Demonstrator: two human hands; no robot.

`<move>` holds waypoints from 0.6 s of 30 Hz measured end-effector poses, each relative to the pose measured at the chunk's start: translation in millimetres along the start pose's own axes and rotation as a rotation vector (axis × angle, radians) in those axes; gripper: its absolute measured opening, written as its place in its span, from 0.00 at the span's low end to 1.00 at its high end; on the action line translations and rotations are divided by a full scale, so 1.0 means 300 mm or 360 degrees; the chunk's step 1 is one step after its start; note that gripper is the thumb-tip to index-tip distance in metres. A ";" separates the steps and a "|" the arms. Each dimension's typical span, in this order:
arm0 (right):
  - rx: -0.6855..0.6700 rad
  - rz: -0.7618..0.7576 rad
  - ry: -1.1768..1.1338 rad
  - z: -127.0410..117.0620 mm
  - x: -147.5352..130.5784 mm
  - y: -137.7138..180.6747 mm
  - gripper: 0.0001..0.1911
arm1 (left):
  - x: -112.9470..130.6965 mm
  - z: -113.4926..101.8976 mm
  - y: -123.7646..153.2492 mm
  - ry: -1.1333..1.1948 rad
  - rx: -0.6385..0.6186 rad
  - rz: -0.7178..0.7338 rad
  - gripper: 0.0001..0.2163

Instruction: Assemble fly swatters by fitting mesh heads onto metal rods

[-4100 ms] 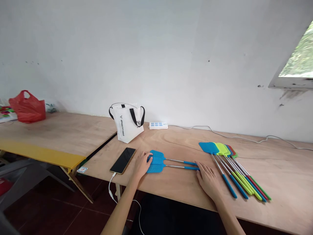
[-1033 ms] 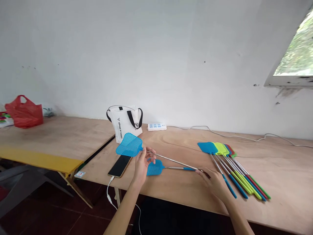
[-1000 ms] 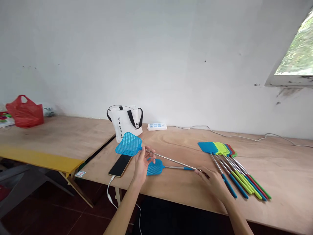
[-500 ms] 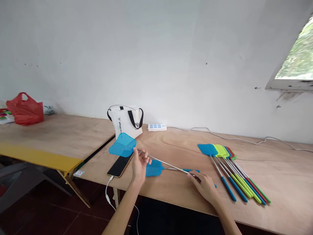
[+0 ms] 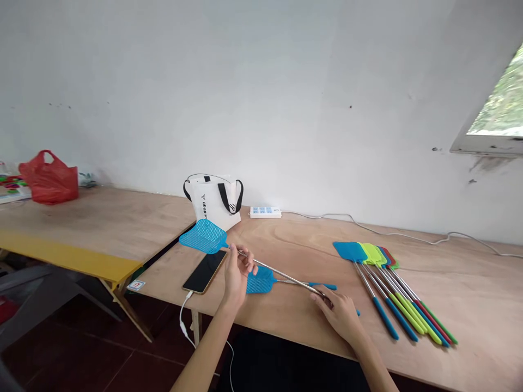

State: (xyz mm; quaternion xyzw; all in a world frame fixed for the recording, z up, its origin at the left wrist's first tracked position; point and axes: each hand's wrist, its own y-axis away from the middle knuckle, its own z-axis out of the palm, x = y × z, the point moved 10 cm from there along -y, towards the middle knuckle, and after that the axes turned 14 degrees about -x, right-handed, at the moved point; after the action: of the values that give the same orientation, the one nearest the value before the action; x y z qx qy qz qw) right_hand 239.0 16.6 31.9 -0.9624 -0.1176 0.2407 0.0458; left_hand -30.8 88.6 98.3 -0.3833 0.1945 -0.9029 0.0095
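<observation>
Between my two hands a blue fly swatter (image 5: 205,237) is stretched at a slant, its mesh head up at the left and its thin metal rod running down to the right. My left hand (image 5: 238,275) pinches the rod just below the head. Fingers of my right hand (image 5: 335,311) close around the lower end of the rod, and a blue handle tip shows past them. Beneath the rod, a second blue fly swatter (image 5: 260,280) lies on the table. To the right, several fly swatters (image 5: 388,283) in blue, yellow-green, red and green lie fanned side by side.
A phone (image 5: 204,271) with a white cable lies at the table's left edge. Behind it stand a white bag (image 5: 210,198) with black handles and a power strip (image 5: 265,212). A red plastic bag (image 5: 51,179) sits on the other table (image 5: 110,218) at the left.
The held swatter's head has turned and tilted a little, and my left hand has shifted slightly right along with the view. Both hands keep their hold.
</observation>
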 end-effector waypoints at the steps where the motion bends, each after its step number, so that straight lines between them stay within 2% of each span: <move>1: 0.0006 0.0009 0.0033 0.003 0.003 0.000 0.26 | -0.012 0.006 0.002 -0.0011 -0.0015 -0.0023 0.23; 5: 0.0067 0.0024 0.0032 0.001 0.013 -0.001 0.26 | -0.051 0.013 0.008 -0.0058 -0.0039 -0.0070 0.23; 12: 0.0135 -0.0021 -0.0409 -0.035 0.013 0.006 0.22 | -0.059 0.014 0.007 -0.0115 -0.0032 -0.0079 0.23; 18: 0.0185 -0.0044 -0.0396 -0.045 -0.005 0.008 0.23 | -0.054 0.017 0.008 -0.0096 -0.0042 -0.0076 0.23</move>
State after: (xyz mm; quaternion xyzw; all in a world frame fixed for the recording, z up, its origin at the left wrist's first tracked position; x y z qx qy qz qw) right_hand 244.6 13.4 44.3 -0.9191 -0.1216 0.3639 0.0899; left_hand -16.3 87.2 89.5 -0.4150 0.1968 -0.8882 -0.0113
